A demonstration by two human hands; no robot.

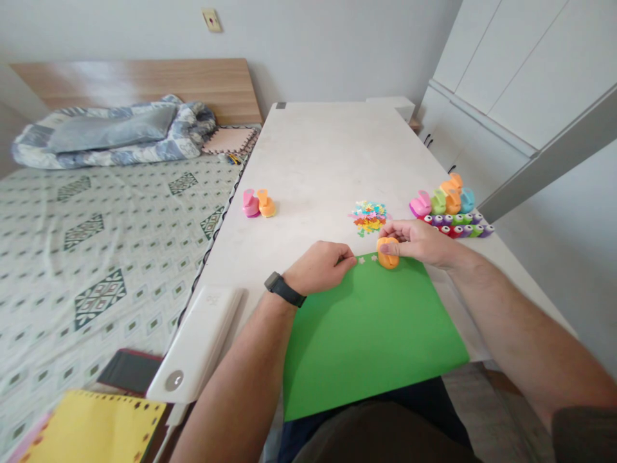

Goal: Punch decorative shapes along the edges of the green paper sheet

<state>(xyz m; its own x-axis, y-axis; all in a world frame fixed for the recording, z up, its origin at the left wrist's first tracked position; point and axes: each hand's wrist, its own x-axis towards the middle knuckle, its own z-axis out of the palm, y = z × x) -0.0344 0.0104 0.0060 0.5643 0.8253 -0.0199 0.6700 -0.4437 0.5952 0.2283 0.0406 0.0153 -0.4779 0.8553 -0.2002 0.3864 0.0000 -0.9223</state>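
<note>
A green sheet of paper (pixel 371 334) lies at the table's near edge and hangs slightly over it. Small shaped holes show along its far edge. My left hand (pixel 328 265), with a dark watch on the wrist, pinches the paper's far left corner. An orange craft punch (pixel 388 258) sits on the far edge of the sheet, right of the holes. My right hand (pixel 414 243) grips this punch, thumb on its front and fingers behind. Just beyond the hands is a pile of colourful punched paper shapes (pixel 369 217).
A pink punch (pixel 250 203) and an orange one (pixel 266 203) stand on the left of the white table (pixel 328 154). Several more punches (pixel 450 199) are grouped at the right. A white device (pixel 197 341), a phone (pixel 130 371) and punched yellow paper (pixel 106 427) lie at the lower left.
</note>
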